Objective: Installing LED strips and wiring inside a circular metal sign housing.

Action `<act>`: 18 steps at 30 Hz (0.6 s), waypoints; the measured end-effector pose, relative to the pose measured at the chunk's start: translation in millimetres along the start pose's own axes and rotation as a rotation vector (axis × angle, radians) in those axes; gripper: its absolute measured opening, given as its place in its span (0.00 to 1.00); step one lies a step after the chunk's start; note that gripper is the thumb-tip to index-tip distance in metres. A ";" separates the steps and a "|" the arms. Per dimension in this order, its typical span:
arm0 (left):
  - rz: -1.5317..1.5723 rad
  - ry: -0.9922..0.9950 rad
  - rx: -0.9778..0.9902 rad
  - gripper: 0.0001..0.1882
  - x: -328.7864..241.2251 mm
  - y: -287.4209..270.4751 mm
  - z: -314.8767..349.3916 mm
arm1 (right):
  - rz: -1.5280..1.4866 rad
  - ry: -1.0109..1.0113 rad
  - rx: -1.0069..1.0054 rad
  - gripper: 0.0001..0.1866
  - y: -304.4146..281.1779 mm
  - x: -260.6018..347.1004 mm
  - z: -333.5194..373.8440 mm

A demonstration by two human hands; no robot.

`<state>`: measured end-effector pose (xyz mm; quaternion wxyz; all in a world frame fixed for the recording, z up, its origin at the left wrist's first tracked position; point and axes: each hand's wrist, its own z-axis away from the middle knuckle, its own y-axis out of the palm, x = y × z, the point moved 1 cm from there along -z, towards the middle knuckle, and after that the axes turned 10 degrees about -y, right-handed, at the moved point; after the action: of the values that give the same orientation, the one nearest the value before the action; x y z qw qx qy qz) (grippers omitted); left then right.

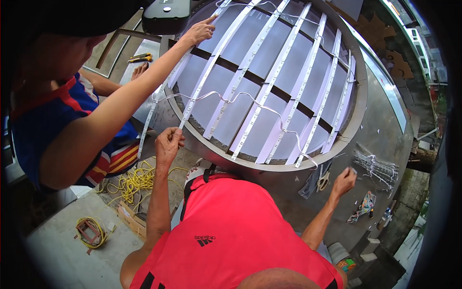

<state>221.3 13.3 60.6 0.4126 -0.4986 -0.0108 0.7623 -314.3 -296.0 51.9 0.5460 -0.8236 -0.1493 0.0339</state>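
Observation:
My left hand (168,144) is closed in a pinch at the near end of a white LED strip (204,86). That strip is one of several laid side by side across a large round metal frame (358,91) with a pale panel inside. White wire (233,99) runs wavily over the strips near their close ends. My right hand (344,182) is raised to the right of the frame, its fingers closed; something small and pale shows at the fingertips, too small to name. Beside it lie scissors (323,181) and a bundle of thin whitish wires or ties (378,166).
A co-worker in a blue jersey (53,130) reaches across from the left, a hand (199,31) on the outermost strip. A yellow utility knife (140,58) lies behind that arm. Yellow cord (132,180) is heaped below left. A patterned cloth (363,204) lies at right.

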 end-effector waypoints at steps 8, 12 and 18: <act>0.116 -0.088 0.229 0.14 -10.1 -10.3 -16.1 | -1.292 -0.215 0.428 0.15 84.7 325.4 -198.9; 0.142 -0.137 0.270 0.13 -13.3 -10.2 -24.1 | -1.285 -0.140 0.528 0.21 198.6 452.4 -266.8; 0.205 -0.222 0.210 0.11 -4.0 -25.0 -10.3 | -1.135 0.147 0.559 0.19 278.2 562.9 -306.5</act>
<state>245.3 23.1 69.1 0.3789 -0.3641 0.0744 0.8475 347.5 -509.2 -17.7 0.6822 -0.4429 -0.5102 -0.2796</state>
